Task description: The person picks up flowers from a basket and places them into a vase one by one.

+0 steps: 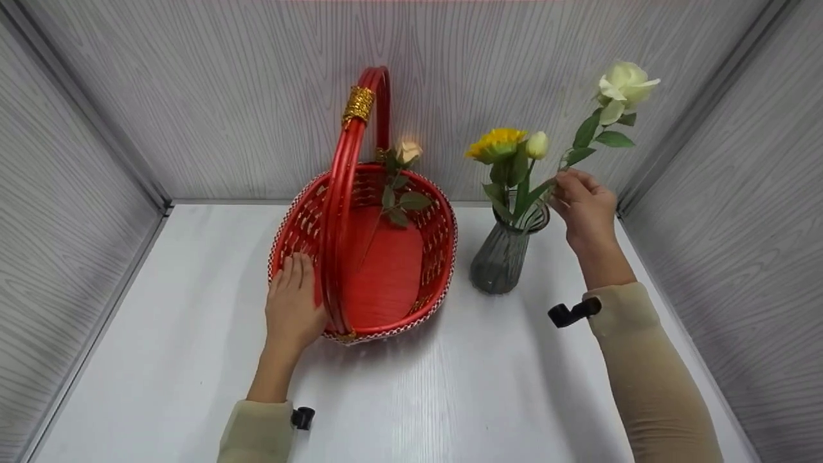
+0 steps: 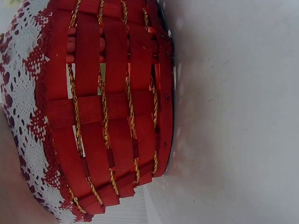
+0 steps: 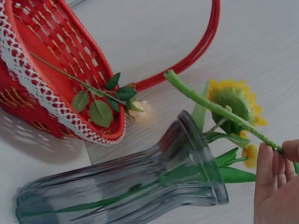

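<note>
My right hand (image 1: 586,204) pinches the green stem (image 3: 205,100) of a white rose (image 1: 625,87) between thumb and fingertips. The bloom stands above the hand, and the cut stem end shows free beside the mouth of a grey ribbed glass vase (image 1: 498,260). In that vase are a yellow sunflower (image 1: 498,145) and a pale tulip (image 1: 537,145). My left hand (image 1: 294,308) rests over the left rim of a red woven basket (image 1: 386,276), fingers laid straight across it; its thumb is hidden. A peach rose (image 1: 409,152) leans inside the basket, its bloom over the back rim.
The basket's tall red handle (image 1: 341,193), wrapped in gold, arches up next to the left hand. White lace (image 2: 28,93) trims its rim. All stands on a white table (image 1: 424,399) with grey wood-grain panels (image 1: 244,96) behind and at both sides.
</note>
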The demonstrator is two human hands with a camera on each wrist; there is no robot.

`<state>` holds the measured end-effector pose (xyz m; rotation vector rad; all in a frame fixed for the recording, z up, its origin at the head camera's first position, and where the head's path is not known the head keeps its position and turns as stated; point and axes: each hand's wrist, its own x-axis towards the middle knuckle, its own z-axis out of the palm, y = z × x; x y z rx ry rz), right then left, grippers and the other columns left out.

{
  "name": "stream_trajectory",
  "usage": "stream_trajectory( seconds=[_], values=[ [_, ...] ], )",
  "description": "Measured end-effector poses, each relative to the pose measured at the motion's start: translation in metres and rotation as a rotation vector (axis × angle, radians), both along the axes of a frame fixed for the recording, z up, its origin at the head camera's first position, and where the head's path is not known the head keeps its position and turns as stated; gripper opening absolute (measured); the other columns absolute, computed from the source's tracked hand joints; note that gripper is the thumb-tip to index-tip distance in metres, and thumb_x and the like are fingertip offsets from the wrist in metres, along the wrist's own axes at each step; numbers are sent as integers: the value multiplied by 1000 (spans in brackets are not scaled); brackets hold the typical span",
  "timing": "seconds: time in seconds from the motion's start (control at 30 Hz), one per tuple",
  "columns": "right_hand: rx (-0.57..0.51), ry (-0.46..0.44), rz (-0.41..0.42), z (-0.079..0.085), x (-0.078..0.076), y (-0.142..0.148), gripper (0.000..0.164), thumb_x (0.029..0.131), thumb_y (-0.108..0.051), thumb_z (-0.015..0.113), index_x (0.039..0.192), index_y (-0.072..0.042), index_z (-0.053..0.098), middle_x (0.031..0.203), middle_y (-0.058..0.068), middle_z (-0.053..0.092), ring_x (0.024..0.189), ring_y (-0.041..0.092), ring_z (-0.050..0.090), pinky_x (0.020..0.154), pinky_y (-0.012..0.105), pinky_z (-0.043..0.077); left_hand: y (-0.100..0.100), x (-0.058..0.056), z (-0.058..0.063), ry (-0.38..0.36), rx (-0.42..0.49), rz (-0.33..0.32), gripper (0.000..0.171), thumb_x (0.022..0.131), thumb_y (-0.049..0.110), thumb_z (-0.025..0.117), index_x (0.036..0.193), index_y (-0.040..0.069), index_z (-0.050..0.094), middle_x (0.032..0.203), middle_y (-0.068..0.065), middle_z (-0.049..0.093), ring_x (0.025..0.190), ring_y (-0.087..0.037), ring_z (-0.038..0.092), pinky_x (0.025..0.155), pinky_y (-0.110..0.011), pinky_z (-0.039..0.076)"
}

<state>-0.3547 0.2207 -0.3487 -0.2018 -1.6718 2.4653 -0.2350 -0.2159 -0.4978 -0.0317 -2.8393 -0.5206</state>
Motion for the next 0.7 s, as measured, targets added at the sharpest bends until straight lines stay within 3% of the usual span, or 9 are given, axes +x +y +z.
stream_trajectory(
  seconds=[0.43,0.7],
  values=[
    [-53,62,-125,13,-11,11,23,86,-8,77,104,-3,62,97,9,63,85,18,64,78,26,59,-1,1,1,-16,-3,-4,77,95,37,47,154,-8,24,160,-27,26,152,-39,19,124,-51,13],
    [-44,128,-192,9,-16,11,22,87,-6,76,103,-2,62,98,11,60,85,21,65,75,28,60,0,0,0,7,-4,-3,78,95,37,48,154,-8,24,159,-27,27,151,-39,21,123,-51,14]
  ],
)
